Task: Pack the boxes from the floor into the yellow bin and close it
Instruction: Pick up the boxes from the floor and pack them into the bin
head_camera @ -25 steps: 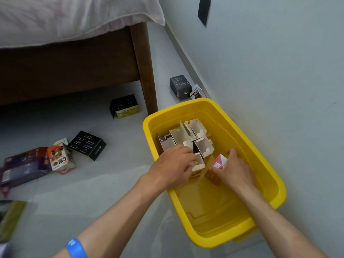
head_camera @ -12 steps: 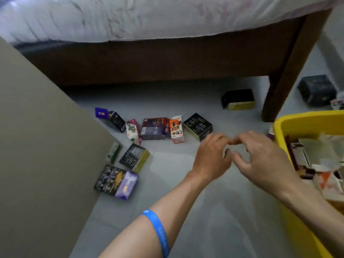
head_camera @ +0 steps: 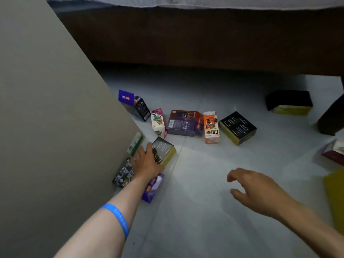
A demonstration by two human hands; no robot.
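Note:
Several small boxes lie scattered on the pale floor. My left hand (head_camera: pixel 145 162) reaches down and its fingers lie on top of a black box with a yellow side (head_camera: pixel 164 150); I cannot see a closed grip. Under that forearm sit a purple box (head_camera: pixel 154 187) and a black patterned box (head_camera: pixel 123 173). Farther off lie a pink box (head_camera: pixel 158 121), a dark purple box (head_camera: pixel 183 122), an orange box (head_camera: pixel 211 129) and a black box (head_camera: pixel 238 127). My right hand (head_camera: pixel 255 187) hovers over bare floor, fingers loosely curled and holding nothing. Only a blurred edge of the yellow bin (head_camera: pixel 335 198) shows at the right.
A large grey panel (head_camera: pixel 46 108) fills the left side, close to the nearest boxes. The brown bed frame (head_camera: pixel 204 38) spans the back, with its leg (head_camera: pixel 331 118) at the right. A black and yellow box (head_camera: pixel 290 102) lies near that leg, another box (head_camera: pixel 333 151) at the right edge.
My view has swung left from the bin to the floor. Both hands left the bin and parted; the left one has dropped onto the black and yellow box.

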